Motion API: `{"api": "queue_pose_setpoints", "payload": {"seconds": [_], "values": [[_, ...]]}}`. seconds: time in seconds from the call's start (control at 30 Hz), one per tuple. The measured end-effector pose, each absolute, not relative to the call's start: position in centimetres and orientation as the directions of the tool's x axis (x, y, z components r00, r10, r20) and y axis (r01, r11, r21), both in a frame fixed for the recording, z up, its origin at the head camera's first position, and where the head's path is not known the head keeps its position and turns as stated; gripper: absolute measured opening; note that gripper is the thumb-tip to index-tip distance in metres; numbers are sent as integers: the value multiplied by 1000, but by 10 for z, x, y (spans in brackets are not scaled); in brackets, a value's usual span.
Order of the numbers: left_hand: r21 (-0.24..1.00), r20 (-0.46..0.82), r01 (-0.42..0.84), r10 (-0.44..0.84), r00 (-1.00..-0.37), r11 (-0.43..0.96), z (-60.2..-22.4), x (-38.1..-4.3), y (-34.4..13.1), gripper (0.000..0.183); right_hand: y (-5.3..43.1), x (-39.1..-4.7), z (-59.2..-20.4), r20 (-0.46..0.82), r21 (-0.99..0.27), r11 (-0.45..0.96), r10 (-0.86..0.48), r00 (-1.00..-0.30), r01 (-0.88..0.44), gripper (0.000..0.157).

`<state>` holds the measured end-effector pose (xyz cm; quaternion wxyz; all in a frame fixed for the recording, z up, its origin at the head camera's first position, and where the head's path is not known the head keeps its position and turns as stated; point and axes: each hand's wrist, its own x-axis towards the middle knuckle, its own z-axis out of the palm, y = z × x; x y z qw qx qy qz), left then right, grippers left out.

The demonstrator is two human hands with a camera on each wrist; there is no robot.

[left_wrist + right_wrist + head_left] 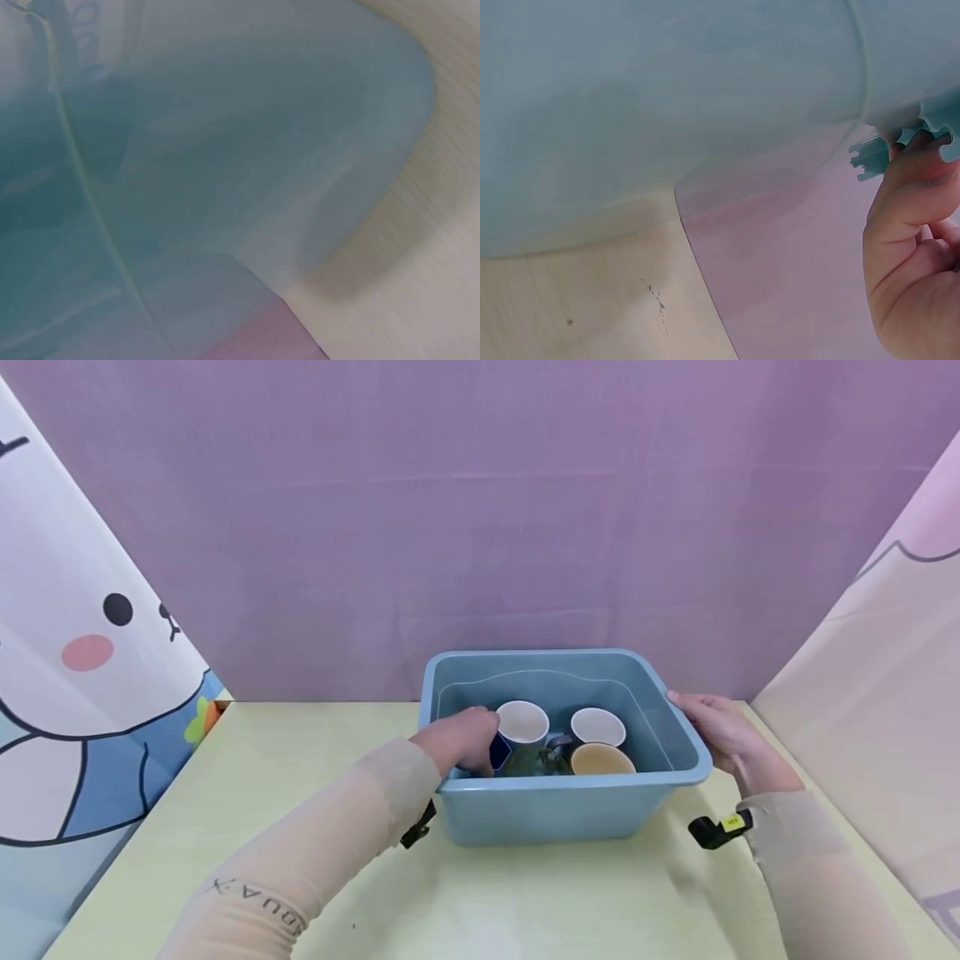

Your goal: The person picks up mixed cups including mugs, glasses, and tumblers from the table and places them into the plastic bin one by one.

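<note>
A light blue plastic tub (532, 810) stands on the table with several cups inside. My left hand (467, 739) reaches over its left side, fingers curled down at a dark blue, angular-edged object (498, 752); the hand hides most of that object. To its right are a white-lined cup (523, 723), another white-lined cup (597, 727), a cup with a tan inside (602, 760) and a dark see-through glass vessel (528, 762). On the tub's right side, my right hand (708, 727) grips the rim, fingers curled under it in the right wrist view. The left wrist view shows only the tub's outer wall (247, 150).
The pale wooden table (480, 910) meets a purple cloth wall (450, 527) just behind the tub. Printed cloth with a cartoon animal (82, 652) hangs at the left, and a pale pink cloth (885, 710) at the right.
</note>
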<state>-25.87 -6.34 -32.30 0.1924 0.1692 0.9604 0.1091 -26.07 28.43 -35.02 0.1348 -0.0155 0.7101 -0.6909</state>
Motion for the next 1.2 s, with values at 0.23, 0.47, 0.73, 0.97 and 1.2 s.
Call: {"api": "queue_pose_setpoints", "payload": {"seconds": [0.23,0.47,0.73,0.97,1.2], "values": [[264,-336,291,370,-866,920,-322,-259,-63,52,284,-260,-350,-174,-985,31,-210,-962,171,32],[256,-326,304,378,-867,918,-322,-258,-64,53,282,-259,-349,-178,-984,29,-202,-963,176,31],[250,-326,297,369,-870,921,-320,-257,-64,52,283,-258,-349,-169,-986,32,-203,-965,166,31],[240,-325,300,368,-872,923,-321,-256,-64,51,283,-258,-348,-166,-986,40,-210,-964,162,30],[240,-329,304,372,-868,922,-320,-256,-65,49,283,-258,-348,-169,-986,41,-208,-964,164,31]]}}
